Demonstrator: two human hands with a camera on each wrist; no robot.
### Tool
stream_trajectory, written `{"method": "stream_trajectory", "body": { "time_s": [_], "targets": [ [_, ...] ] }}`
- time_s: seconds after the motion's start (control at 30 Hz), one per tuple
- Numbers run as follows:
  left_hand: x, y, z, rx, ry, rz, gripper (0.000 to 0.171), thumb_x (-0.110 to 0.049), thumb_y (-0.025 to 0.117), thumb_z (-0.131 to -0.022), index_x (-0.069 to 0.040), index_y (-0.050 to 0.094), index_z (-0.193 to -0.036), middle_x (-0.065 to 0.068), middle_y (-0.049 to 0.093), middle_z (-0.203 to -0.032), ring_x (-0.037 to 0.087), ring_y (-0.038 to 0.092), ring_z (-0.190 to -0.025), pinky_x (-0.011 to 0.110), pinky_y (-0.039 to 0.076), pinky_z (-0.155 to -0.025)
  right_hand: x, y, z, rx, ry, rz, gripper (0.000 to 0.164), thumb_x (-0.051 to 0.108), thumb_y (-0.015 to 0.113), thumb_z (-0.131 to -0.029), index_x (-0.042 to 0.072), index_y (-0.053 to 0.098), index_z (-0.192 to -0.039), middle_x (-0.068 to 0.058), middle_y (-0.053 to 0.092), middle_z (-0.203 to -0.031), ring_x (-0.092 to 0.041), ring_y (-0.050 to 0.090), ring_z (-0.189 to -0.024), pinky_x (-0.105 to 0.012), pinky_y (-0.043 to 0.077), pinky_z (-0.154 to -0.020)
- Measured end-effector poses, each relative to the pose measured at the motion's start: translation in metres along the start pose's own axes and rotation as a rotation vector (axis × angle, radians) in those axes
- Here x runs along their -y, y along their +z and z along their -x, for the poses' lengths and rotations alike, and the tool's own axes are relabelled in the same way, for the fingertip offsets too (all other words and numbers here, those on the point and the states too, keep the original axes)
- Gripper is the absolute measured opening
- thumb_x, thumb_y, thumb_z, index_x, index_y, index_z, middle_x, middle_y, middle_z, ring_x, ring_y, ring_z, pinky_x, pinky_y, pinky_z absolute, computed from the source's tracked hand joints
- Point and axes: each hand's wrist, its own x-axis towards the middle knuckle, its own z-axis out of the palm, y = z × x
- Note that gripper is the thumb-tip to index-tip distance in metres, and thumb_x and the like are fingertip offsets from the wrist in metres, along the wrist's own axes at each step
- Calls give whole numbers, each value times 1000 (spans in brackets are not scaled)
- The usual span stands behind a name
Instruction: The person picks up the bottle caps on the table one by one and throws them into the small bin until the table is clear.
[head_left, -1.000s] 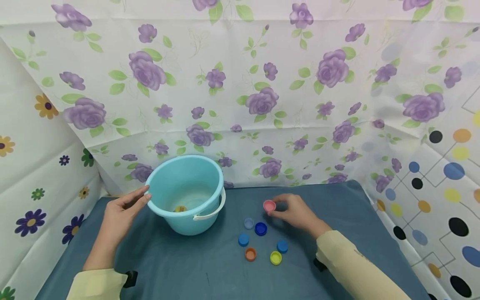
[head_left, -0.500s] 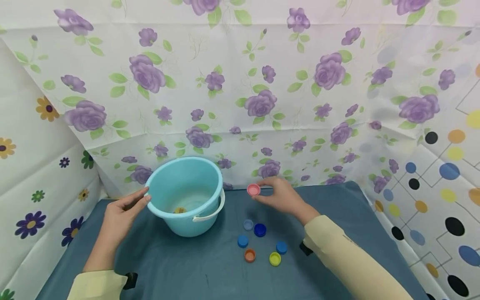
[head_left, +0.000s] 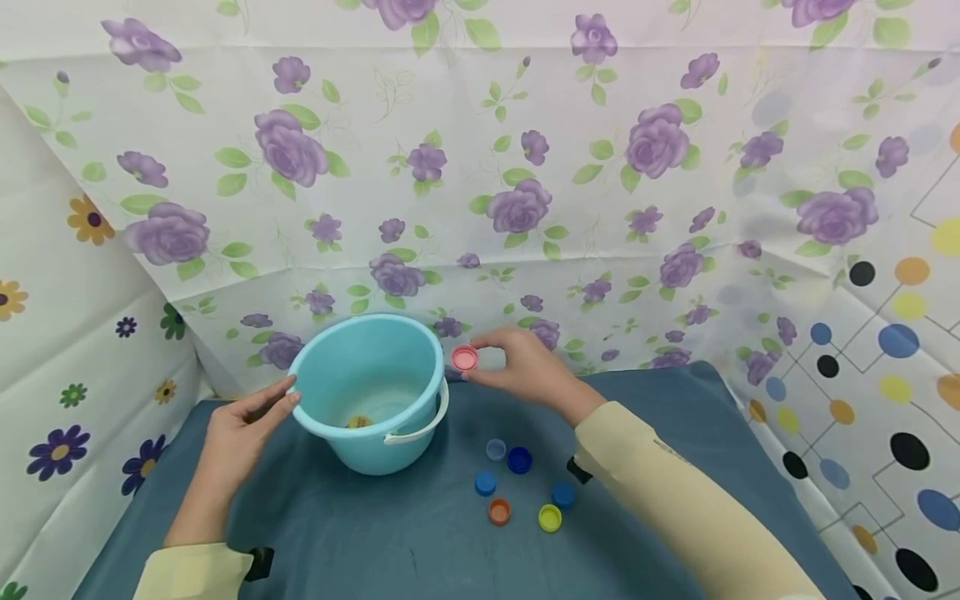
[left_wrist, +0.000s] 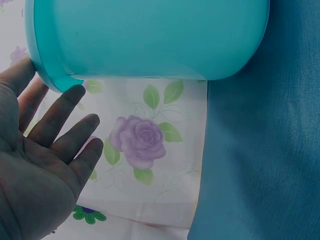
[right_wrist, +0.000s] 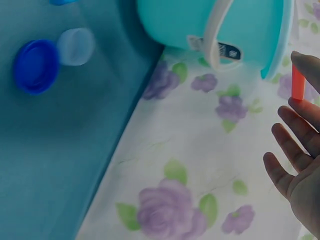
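Observation:
My right hand (head_left: 525, 371) pinches a pink bottle cap (head_left: 464, 357) between thumb and finger. The cap is in the air just right of the rim of a light blue bucket (head_left: 386, 454); in the right wrist view the cap (right_wrist: 298, 83) appears edge-on, the other fingers spread below it. At the bucket's left side, my left hand (head_left: 236, 429) holds the rim with thumb and fingertips. In the left wrist view, that hand's (left_wrist: 45, 160) remaining fingers extend beneath the rim. A yellow cap (head_left: 358, 422) lies on the bucket's floor, partly hidden by the near rim.
Several caps lie on the dark blue cloth (head_left: 360, 533): pale blue (head_left: 496, 450), dark blue (head_left: 519, 460), blue (head_left: 485, 482), another blue (head_left: 563, 495), orange (head_left: 499, 512) and yellow (head_left: 550, 518). The bucket's white handle (head_left: 420, 429) hangs at its right. A flowered sheet (head_left: 480, 250) rises behind.
My right hand has carried the pink cap left and upward, from above the loose caps to beside the bucket's rim. The left hand has stayed at the rim.

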Motion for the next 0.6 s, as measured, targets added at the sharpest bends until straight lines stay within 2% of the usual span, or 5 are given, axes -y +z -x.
{"method": "stream_trajectory", "body": {
  "time_s": [0.1, 0.4, 0.6],
  "targets": [
    [0, 0, 0, -1, -2, -3, 60, -59, 53, -87, -26, 51, -136, 9, 45, -144, 31, 47, -128, 48, 46, -97, 11, 0, -9, 20, -29, -4, 42, 50, 70, -79, 28, 66, -114, 13, 65, -113, -9, 57, -111, -37, 51, -93],
    [1, -1, -1, 0, -7, 4, 60, -58, 53, -87, -25, 51, -136, 10, 46, -143, 32, 46, -129, 49, 45, -97, 46, 12, -30, 47, -128, 27, 41, 47, 69, -81, 26, 65, -116, 12, 65, -114, -8, 58, -110, -30, 51, -91],
    [2, 0, -1, 2, 2, 2, 58, -58, 53, -87, -26, 51, -136, 9, 46, -143, 31, 46, -129, 48, 46, -97, 60, 22, -41, 47, -137, 36, 42, 48, 69, -80, 25, 66, -116, 13, 65, -113, -7, 57, -108, -29, 51, -90]
  ]
}}
